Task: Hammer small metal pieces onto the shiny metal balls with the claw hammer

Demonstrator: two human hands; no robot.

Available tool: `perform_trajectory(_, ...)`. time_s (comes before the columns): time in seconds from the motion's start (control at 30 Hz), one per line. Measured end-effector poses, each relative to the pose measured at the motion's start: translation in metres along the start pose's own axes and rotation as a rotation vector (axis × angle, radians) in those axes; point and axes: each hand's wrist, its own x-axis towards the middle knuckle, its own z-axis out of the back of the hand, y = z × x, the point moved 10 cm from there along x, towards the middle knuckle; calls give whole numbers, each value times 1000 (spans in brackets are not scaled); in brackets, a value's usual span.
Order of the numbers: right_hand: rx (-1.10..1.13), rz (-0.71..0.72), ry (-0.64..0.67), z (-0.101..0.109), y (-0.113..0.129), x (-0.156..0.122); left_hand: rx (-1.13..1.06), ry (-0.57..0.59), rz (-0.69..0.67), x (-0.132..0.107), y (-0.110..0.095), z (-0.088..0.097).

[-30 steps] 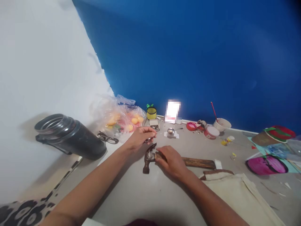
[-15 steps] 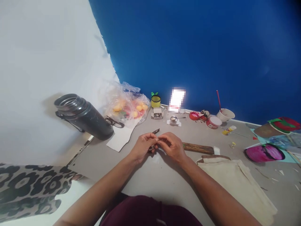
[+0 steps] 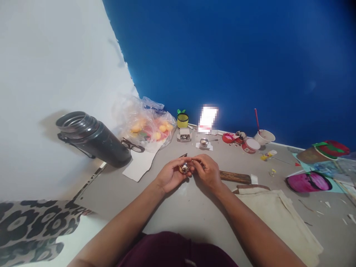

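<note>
In my left hand (image 3: 171, 176) lies a small shiny silver ball (image 3: 184, 168), cradled by curled fingers with the palm turned up. My right hand (image 3: 206, 171) is close beside it on the right, thumb and fingertips pinched together near the ball. Whatever sits in that pinch is too small to make out. Just beyond my fingers the dark tip of a thin tool (image 3: 184, 155) shows, the rest hidden. A similar silver ball (image 3: 204, 142) rests on white paper further back. Left of it stands an open small box (image 3: 184, 136) with tiny shiny pieces inside.
A dark flask (image 3: 94, 139), glasses (image 3: 133, 145) and a plastic bag (image 3: 151, 128) of fruit-like shapes are on the left. A wooden-handled tool (image 3: 235, 177) and a cream cloth (image 3: 278, 218) lie on the right. Behind are a glue stick (image 3: 268, 155), a paper cup (image 3: 264, 137) and a painted pink cup (image 3: 307, 182).
My left hand has turned and opened more to the camera, so the silver ball now shows in it. My right hand has shifted slightly right. The view has moved a little.
</note>
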Motion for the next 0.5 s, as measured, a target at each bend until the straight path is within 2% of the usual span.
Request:
perform_trajectory(0.1,191,-261,-42,5,-26,2,-60,27,-6,-2,-4,2)
perform_trajectory(0.17,374,-482,-33,-1,-46,-2,-81,34,-13,-3,-5,4)
perform_trajectory(0.23,563,-644,-1,-11,-55,-8,-84,67,-2,-2,-3,4)
perform_trajectory(0.33,725,-742,63,-22,-56,-11,-87,100,-17,-1,-3,3)
perform_trajectory(0.5,746,-779,141,-28,-53,-12,-108,59,-91,-1,-10,7)
